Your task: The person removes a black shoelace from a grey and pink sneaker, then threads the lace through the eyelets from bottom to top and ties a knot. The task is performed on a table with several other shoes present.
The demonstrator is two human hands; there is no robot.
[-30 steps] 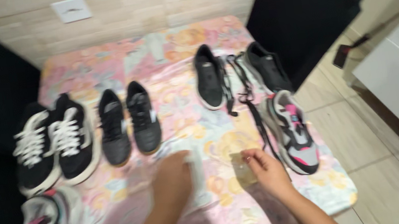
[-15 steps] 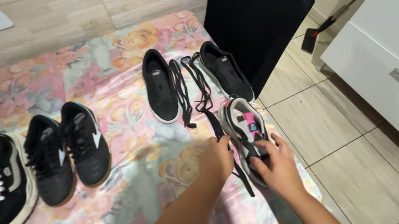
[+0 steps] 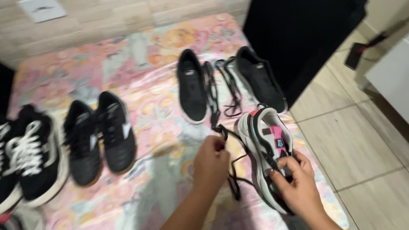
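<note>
Grey-and-pink sneaker (image 3: 269, 148) at the floral cloth's (image 3: 155, 73) near right edge, long axis running away from the person, tilted slightly left. Right hand (image 3: 296, 185) clasps its near end, fingers wrapped around it. Left hand (image 3: 211, 157) pinches a black lace (image 3: 232, 175) just beside it. White rectangular wall plate (image 3: 42, 8) upper left.

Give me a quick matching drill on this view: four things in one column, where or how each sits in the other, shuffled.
1. grey and pink sneaker
2. black lace
3. white-laced black pair
4. two loose laces

a. far left of the floral sheet
b. pinched by the left hand
c. between two laceless black shoes
d. gripped by the right hand

Pairs: 1-d, 2-b, 3-a, 4-c
</note>
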